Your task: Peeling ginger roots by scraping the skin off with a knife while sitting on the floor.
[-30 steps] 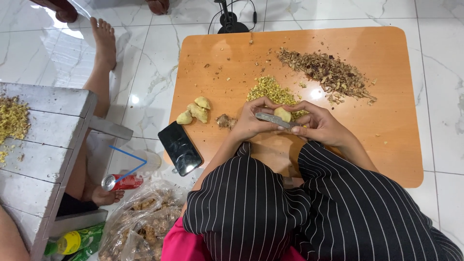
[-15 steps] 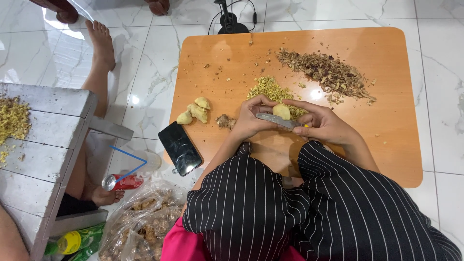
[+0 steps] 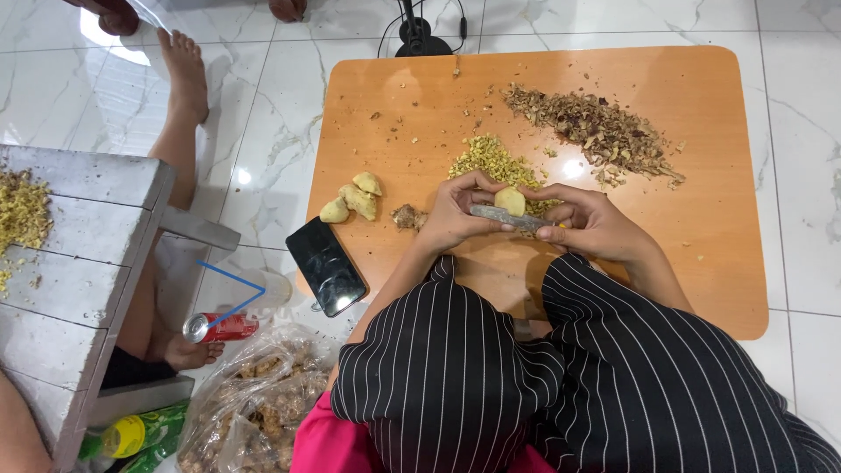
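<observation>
Over the orange board (image 3: 701, 219), my left hand (image 3: 455, 215) grips a pale peeled piece of ginger (image 3: 511, 201). My right hand (image 3: 591, 223) holds a knife (image 3: 499, 215) whose blade lies flat against the ginger's lower side. Behind the hands lies a heap of yellow chopped ginger (image 3: 491, 158). A long pile of brown peelings (image 3: 596, 127) stretches across the board's far right. Three peeled ginger chunks (image 3: 355, 200) rest left of my hands, with a small brownish unpeeled bit (image 3: 406, 216) beside my left wrist.
A black phone (image 3: 329, 265) overhangs the board's left edge. On the marble floor are a plastic bag of ginger roots (image 3: 254, 403), a red can (image 3: 219, 328) and a plastic cup with a blue straw (image 3: 263, 289). Another person's leg (image 3: 180, 96) runs beside a grey wooden crate (image 3: 70, 263).
My hands have barely shifted; the ginger piece has turned slightly between my fingers against the knife blade.
</observation>
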